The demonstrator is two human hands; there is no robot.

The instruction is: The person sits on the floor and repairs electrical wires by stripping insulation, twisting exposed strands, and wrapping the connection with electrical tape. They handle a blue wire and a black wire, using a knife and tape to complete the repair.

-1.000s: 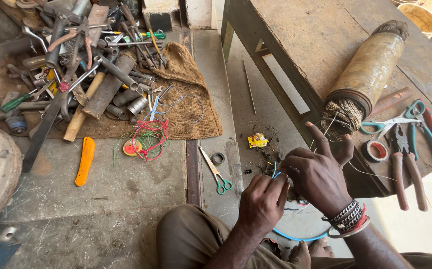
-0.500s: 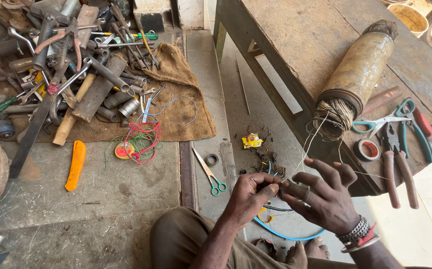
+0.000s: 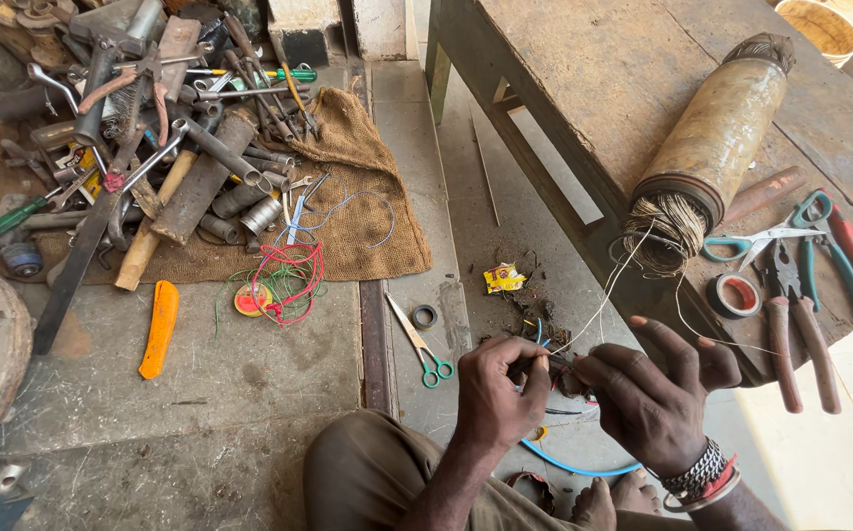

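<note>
1. Two hands met low in the middle: the left hand [image 3: 498,398] and the right hand [image 3: 651,401] both pinched a small dark piece [image 3: 556,362] between thumb and fingertips, the right hand's other fingers spread.
2. What the piece was could not be told; a thin pale thread [image 3: 611,293] ran from it up to a big spool [image 3: 707,155] lying on the wooden bench [image 3: 584,69] at right.
3. One small yellow wrapper [image 3: 503,278] lay crumpled on the floor, just beyond the hands.
4. One roll of tape [image 3: 738,295] with a red core sat near the bench's edge.
5. Two pairs of scissors showed: green-handled scissors [image 3: 425,346] on the floor, teal-handled scissors [image 3: 773,234] on the bench beside one pair of pliers [image 3: 791,317].
6. One orange knife [image 3: 160,328] lay at left, near a heap of tools [image 3: 141,147] on sacking.
</note>
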